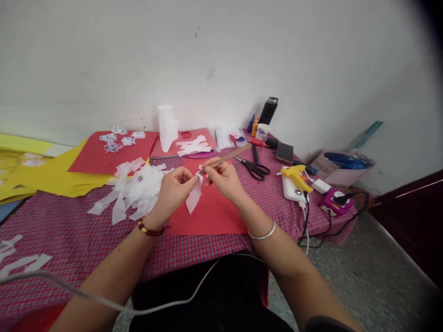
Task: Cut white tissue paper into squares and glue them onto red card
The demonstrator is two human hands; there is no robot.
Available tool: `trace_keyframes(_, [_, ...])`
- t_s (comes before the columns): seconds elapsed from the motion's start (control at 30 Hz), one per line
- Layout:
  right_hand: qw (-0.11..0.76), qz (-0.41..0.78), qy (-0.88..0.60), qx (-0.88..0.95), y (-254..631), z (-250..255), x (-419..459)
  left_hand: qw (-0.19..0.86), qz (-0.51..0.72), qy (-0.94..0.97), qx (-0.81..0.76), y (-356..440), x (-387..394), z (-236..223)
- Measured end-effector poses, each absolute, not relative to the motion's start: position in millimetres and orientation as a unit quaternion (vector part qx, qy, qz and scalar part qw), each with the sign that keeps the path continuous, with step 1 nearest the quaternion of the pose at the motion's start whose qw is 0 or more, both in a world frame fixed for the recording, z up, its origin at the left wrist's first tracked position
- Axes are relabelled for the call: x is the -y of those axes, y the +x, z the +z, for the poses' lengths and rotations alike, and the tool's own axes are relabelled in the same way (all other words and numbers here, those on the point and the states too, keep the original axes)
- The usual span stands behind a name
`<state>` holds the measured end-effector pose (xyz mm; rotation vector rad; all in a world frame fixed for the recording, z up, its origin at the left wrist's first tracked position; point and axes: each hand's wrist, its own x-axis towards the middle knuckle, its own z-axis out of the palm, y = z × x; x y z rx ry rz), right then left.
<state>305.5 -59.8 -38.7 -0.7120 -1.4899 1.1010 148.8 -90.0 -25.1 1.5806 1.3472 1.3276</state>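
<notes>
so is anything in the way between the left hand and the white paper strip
Nothing visible: the left hand pinches at the upper end of the white paper strip. The wooden stick in the right hand comes to that spot from the other side, without blocking the way.

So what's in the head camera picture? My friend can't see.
A left hand pinches a white strip and a right hand holds a brown stick above a red sheet. White strips lie heaped left; scissors and a yellow glue gun lie right.
</notes>
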Motion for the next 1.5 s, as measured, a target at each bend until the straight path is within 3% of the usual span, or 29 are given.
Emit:
trace_keyframes(0.3, [0.538, 0.363, -0.323, 0.689, 306, -40, 64, 0.557, 0.498, 0.491, -0.447, 147, 88, -24])
trace_keyframes(1.23, [0.43, 0.141, -0.363, 0.814, 306, -36, 74, 0.624, 0.513, 0.393, -0.439, 147, 82, -35])
trace_keyframes(1.37, [0.443, 0.187, -0.365, 0.798, 305, -40, 71, 0.597, 0.519, 0.411, -0.453, 147, 82, -37])
trace_keyframes(1.5, [0.485, 0.359, -0.347, 0.718, 304, -45, 64, 0.549, 0.533, 0.431, -0.478, 150, 85, -34])
